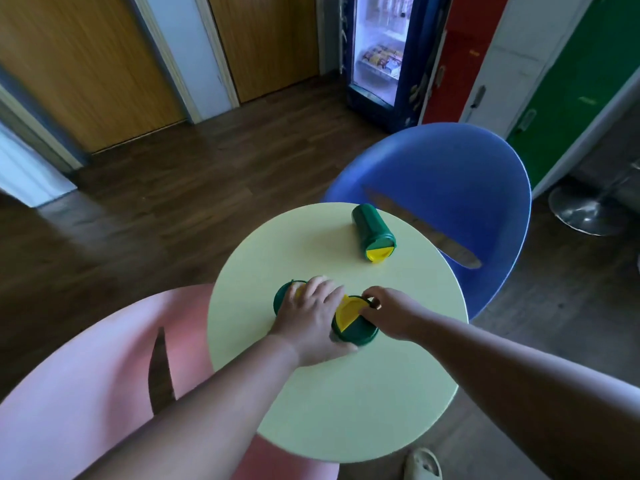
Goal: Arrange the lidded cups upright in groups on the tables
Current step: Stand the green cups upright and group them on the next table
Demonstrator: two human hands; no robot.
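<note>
Three green cups with yellow-and-green lids are on a round pale-yellow table [346, 403]. One cup [372, 232] lies on its side at the far right of the table. Another cup [283, 297] stands upright at the left, partly hidden under my left hand [311, 318], whose fingers rest over its lid. The third cup [353, 323] stands upright beside it, its yellow lid flap raised. My right hand [384, 311] pinches that cup's lid at its right rim, and my left thumb touches its near side.
A blue chair [450, 188] stands behind the table at the right and a pink chair [86, 393] at the near left. A lit drinks fridge [381, 53], coloured lockers and wooden doors line the back. Dark wooden floor surrounds the table.
</note>
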